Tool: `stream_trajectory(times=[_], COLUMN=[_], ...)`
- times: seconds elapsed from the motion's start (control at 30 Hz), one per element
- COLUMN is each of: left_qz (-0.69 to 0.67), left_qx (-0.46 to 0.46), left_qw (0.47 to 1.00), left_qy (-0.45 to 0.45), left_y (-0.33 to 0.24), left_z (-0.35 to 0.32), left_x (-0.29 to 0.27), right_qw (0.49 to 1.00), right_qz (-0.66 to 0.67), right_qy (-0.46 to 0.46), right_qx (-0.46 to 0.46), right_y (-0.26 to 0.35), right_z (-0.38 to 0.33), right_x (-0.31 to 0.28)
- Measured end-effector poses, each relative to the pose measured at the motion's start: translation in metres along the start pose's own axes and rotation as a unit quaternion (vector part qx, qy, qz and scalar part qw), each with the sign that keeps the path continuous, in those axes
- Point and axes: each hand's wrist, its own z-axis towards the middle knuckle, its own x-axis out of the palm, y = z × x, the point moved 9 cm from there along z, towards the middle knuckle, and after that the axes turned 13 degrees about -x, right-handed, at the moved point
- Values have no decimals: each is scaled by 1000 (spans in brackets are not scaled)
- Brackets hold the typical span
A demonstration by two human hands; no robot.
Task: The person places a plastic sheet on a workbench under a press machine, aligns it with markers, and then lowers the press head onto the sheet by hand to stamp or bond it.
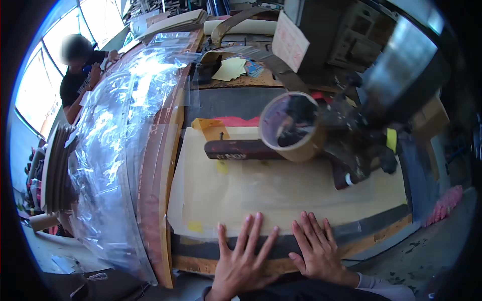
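My left hand (246, 261) lies palm down with fingers spread, its fingertips at the near edge of a cream paper sheet (286, 195). Beside it my right hand (319, 246) rests flat too, fingers a little apart and touching the same edge. Neither hand holds anything. Under the sheet is a dark board top (286, 245) with a wooden front edge. Across the sheet's far part stretches a dark red bar (236, 149). It joins a dark frame-like tool (351, 145), blurred in parts. A round, pale-rimmed tub or roll (320, 135) with dark stuff inside sits on the bar.
A long stack under shiny see-through plastic film (115, 135) runs along the left. Another person (75, 75) is beyond it. Paper pieces (230, 69) and a pale card (291, 41) are at the back. A pink bundle (444, 204) lies at right.
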Motion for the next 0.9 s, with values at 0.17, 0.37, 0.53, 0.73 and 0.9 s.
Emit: stream_trajectory(times=[0.17,0.37,0.53,0.73,0.9], left_qz=[-48,-73,-88,-194,-141], left_qx=[-3,-50,-84,-169,-176], left_qw=[997,991,977,937,908], left_qy=[-57,-96,-176,-236,-353], left_y=[-1,7,5,37,47], left_z=[3,-1,10,41,35], left_x=[-6,-13,-24,-22,-36], right_qw=[999,981,940,925,930], right_qz=[17,70,15,67,19], right_qy=[-40,-177,-331,-358,-355], right_qx=[11,-32,79,111,93], right_y=[-8,-33,-114,-163,-160], right_z=[-32,-74,-123,-124,-107], right_x=[-2,-38,-73,-66,-68])
